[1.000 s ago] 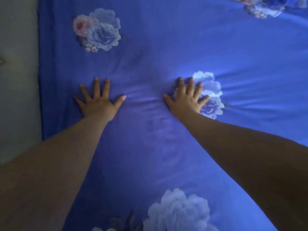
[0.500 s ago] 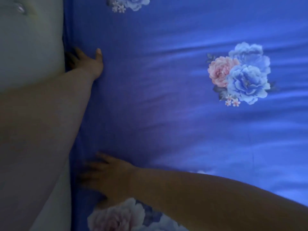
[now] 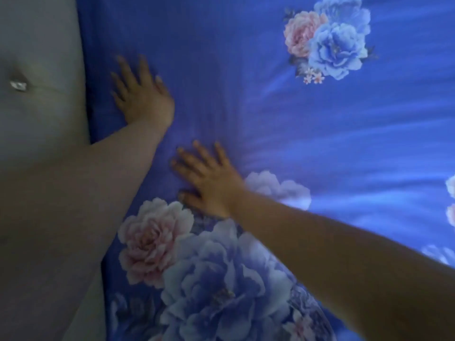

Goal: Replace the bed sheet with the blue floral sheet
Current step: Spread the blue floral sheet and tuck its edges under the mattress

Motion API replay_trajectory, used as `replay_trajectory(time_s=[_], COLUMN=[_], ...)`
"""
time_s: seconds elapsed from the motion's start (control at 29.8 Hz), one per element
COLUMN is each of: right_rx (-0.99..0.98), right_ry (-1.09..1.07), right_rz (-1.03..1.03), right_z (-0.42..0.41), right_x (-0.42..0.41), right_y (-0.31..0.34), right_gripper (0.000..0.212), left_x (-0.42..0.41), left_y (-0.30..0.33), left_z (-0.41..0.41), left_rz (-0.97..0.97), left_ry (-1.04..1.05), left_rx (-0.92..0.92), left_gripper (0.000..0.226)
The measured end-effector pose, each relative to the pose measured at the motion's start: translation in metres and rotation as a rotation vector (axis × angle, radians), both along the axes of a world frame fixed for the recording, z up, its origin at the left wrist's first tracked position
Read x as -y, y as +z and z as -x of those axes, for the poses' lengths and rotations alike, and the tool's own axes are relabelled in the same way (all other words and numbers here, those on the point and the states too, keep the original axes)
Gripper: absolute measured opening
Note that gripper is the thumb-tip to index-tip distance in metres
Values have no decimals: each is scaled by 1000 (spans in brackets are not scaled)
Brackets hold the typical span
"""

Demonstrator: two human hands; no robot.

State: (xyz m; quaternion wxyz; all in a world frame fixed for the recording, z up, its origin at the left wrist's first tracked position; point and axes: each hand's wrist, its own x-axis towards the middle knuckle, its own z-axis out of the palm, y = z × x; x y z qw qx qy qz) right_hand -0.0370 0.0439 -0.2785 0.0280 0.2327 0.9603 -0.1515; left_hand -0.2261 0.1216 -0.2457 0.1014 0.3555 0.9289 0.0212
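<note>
Since half a second ago the left hand [image 3: 142, 97] has come off the sheet's left edge and lies further in on the fabric; the right hand [image 3: 209, 179] has slid up and right, off the pink flower. The view is blurred. The blue floral sheet [image 3: 270, 124] is spread over the bed and fills most of the view, with creases fanning right from the hands. A grey padded headboard [image 3: 41, 70] with a shiny button [image 3: 18, 84] runs along the sheet's left edge. A large pink-and-blue flower print [image 3: 197, 271] sits at the bottom, a smaller cluster [image 3: 330, 43] top right. Both hands press flat on the sheet, fingers spread, grip released, grasping nothing. Left hand is near the headboard, right hand just below it.
</note>
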Motion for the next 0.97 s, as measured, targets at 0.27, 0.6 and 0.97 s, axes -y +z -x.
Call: replay_trajectory(time_s=[0.27,0.6,0.97], right_rx=[-204,-25,-434], right_ry=[178,57,56], right_rz=[219,40,129], right_z=[-76,-190,-303], right_x=[18,77,-4], right_y=[37,-4,49], right_gripper=[27,62,51], left_x=[166,299,293], left_y=[-14,2,-5], left_z=[-73,-134,-316], left_rz=[114,267,239], left_ry=[-79,457,67], left_rx=[-21,56,-41], left_gripper=[61,54,62])
